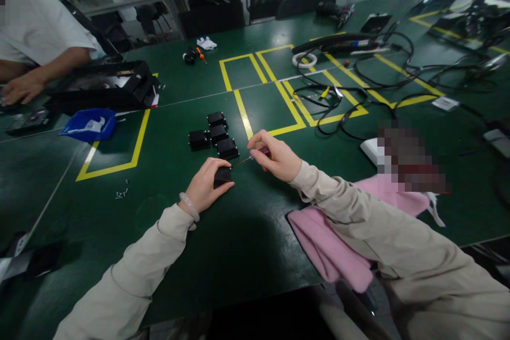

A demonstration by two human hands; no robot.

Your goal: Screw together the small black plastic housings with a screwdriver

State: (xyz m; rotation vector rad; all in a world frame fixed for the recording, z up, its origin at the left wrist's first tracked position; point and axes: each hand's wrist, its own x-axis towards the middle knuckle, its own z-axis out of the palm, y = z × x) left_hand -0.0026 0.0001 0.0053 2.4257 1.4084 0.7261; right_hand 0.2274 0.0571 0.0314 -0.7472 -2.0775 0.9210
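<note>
My left hand (205, 186) is closed around a small black box (222, 175) that rests on the green table (171, 223). My right hand (274, 158) pinches a small screwdriver (255, 155) with a dark red handle. Its thin tip points left at the box's top right corner. Just beyond my hands lies a cluster of several similar black boxes (215, 135). A few tiny screws (121, 192) are scattered on the table to the left.
A pink cloth (338, 244) lies under my right forearm. A blue tray (90, 123) and a black case (105, 85) sit at the far left, near another person's forearm (35, 77). Black cables (358, 85) sprawl over yellow tape lines at right.
</note>
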